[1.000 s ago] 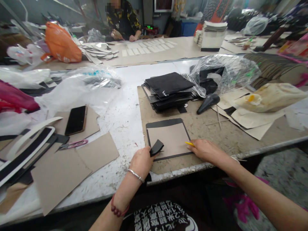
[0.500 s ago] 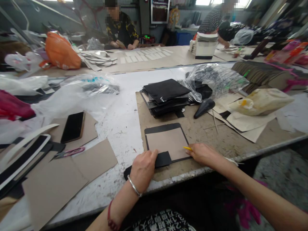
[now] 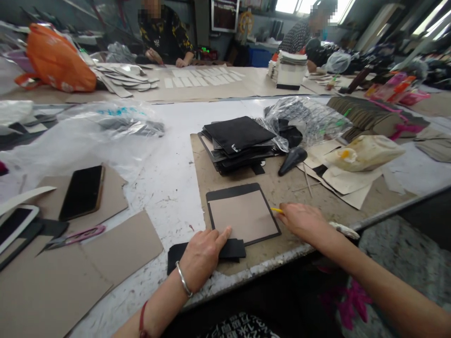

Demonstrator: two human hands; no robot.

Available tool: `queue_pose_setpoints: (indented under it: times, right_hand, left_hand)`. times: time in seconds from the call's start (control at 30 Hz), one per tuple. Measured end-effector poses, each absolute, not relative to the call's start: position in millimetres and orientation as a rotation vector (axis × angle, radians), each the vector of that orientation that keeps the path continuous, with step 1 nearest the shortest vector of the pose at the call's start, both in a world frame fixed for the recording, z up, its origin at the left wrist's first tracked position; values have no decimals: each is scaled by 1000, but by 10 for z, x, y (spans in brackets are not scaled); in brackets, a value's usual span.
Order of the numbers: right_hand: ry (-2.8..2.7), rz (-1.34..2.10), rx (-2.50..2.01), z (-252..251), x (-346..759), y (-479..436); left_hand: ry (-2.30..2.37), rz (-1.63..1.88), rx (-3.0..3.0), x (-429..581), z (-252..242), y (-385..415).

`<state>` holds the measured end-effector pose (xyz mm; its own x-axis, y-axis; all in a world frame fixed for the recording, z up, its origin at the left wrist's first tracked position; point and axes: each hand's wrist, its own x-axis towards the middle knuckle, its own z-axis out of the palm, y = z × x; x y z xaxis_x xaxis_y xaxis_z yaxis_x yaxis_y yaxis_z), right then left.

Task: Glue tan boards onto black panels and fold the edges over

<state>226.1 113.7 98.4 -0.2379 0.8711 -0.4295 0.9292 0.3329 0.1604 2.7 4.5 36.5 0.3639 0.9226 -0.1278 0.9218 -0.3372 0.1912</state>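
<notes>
A flat panel [image 3: 243,213], beige in the middle with a black border, lies in front of me on a brown board. My left hand [image 3: 202,256] is closed over a few black strips [image 3: 232,249] at the panel's lower left. Its index finger reaches out to the panel's bottom edge; the thumb is hidden. Just off the panel's right edge, my right hand [image 3: 301,218] pinches a thin yellow pencil-like stick [image 3: 276,210] that points left. Behind the panel stands a stack of black pieces [image 3: 239,136].
A dark pointed object [image 3: 292,160] and a clear plastic bag [image 3: 310,119] lie beyond the panel. On the left are a phone [image 3: 82,192], pink-handled snips [image 3: 82,234] and beige sheets [image 3: 123,244]. Two people sit across the far table.
My left hand and the black strips have shifted down and left, off the panel's lower corner. The yellow stick has moved from over the panel to its right edge. The view has turned slightly right.
</notes>
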Motion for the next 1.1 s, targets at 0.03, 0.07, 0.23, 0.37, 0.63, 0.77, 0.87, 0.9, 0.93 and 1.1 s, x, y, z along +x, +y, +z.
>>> queue_pose_setpoints:
  times: [0.03, 0.07, 0.23, 0.37, 0.63, 0.77, 0.87, 0.9, 0.93, 1.1]
  right_hand:
    - [2193, -136, 1596, 991, 2206, 1137]
    - [2228, -112, 1597, 992, 2141, 1131]
    - [2317, -96, 1552, 917, 1918, 1076]
    - [2270, -77, 1645, 822, 2068, 1081]
    - [2227, -265, 1722, 760, 2176, 990]
    - [2268, -364, 1789, 732, 2199, 1001]
    - [2280, -477, 1870, 703, 2289, 1077]
    - [2273, -529, 1898, 701, 2318, 1110]
    - [2265, -586, 1922, 706, 2340, 1143]
    - [2268, -918, 1899, 828, 2344, 1237]
  left_hand:
    - [1650, 23, 2396, 24, 358, 46]
    - [1648, 48, 2397, 21, 351, 44]
    - [1753, 211, 2335, 29, 309, -23]
    - [1963, 350, 2152, 63, 275, -109]
    - [1959, 284, 2208, 57, 230, -113]
    - [1932, 268, 2255, 34, 234, -96]
    - [1910, 265, 2279, 21, 242, -94]
    - [1906, 264, 2284, 18, 243, -94]
    - [1904, 260, 2289, 15, 242, -94]
    - [1906, 204, 2294, 22, 237, -95]
